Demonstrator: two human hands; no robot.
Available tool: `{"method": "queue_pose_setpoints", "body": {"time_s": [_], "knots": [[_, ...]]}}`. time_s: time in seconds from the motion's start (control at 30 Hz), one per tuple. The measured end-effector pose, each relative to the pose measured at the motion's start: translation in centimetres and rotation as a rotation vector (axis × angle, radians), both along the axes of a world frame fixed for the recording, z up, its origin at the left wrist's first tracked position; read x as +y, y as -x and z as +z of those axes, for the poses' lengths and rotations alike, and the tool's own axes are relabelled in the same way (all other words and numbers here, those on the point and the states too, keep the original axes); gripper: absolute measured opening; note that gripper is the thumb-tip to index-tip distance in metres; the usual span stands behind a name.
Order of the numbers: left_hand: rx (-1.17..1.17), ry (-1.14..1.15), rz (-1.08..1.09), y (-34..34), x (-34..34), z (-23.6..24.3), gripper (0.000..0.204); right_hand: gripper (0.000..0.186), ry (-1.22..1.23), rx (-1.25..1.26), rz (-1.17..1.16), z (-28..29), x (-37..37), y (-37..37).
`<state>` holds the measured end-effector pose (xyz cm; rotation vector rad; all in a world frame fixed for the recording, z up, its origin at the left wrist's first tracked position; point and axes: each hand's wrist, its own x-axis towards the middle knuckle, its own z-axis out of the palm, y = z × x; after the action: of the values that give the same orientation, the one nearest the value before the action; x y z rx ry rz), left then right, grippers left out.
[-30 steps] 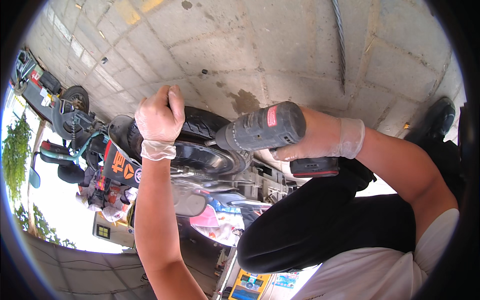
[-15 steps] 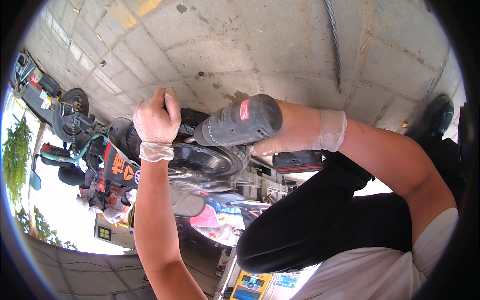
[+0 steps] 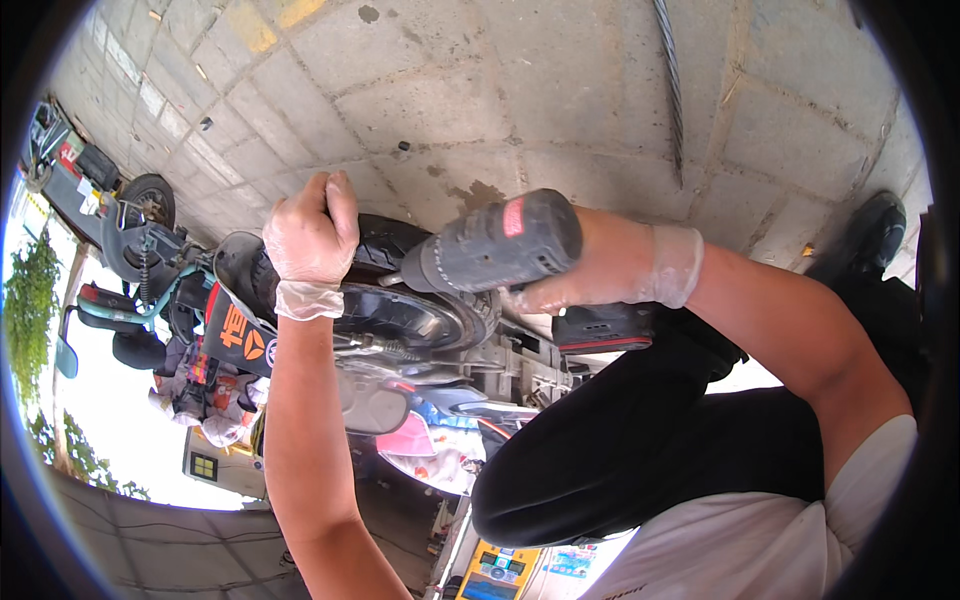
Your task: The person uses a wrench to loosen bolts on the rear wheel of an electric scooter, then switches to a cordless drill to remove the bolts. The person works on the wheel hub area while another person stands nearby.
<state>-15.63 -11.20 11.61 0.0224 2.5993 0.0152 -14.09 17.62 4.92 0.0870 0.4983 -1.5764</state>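
My right hand [image 3: 612,258], in a thin clear glove, is wrapped round the handle of a dark grey cordless drill [image 3: 490,245]. The drill's battery [image 3: 604,328] shows below the hand. Its nose points left, with a short metal tip close to a scooter wheel; whether it touches cannot be told. The wheel has a black tyre [image 3: 385,240] and a dark rim [image 3: 425,318]. Over the tyre, beside the dark mudguard [image 3: 238,262], my left hand [image 3: 312,235] is closed in a fist, gloved too. What lies inside its fingers is hidden.
A steel cable [image 3: 671,90] lies on the paved ground [image 3: 560,90]. Another scooter [image 3: 140,230] stands at the far left, near a person in patterned clothes [image 3: 215,395]. My bent knee [image 3: 520,490] is close below the drill. A yellow device [image 3: 497,570] shows at the bottom.
The drill and my right hand have shifted slightly right, uncovering more of the metal tip and tyre. My left hand stays closed over the tyre, almost unmoved.
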Motion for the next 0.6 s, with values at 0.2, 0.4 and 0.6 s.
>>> {"method": "queue_pose_setpoints", "body": {"time_s": [0.2,0.4,0.6], "knots": [[-0.010,-0.003,0.057,0.0,-0.2,0.1,0.031,0.053,0.012,0.097,0.120,-0.4,2.3,-0.9],[0.004,-0.003,0.081,-0.1,-0.2,0.0,0.029,0.053,-0.028,0.031,-0.008,-0.3,0.5,-0.8],[0.001,-0.006,0.056,0.2,-0.2,0.0,0.028,0.041,0.000,-0.026,-0.014,-0.1,-1.6,0.4]]}}
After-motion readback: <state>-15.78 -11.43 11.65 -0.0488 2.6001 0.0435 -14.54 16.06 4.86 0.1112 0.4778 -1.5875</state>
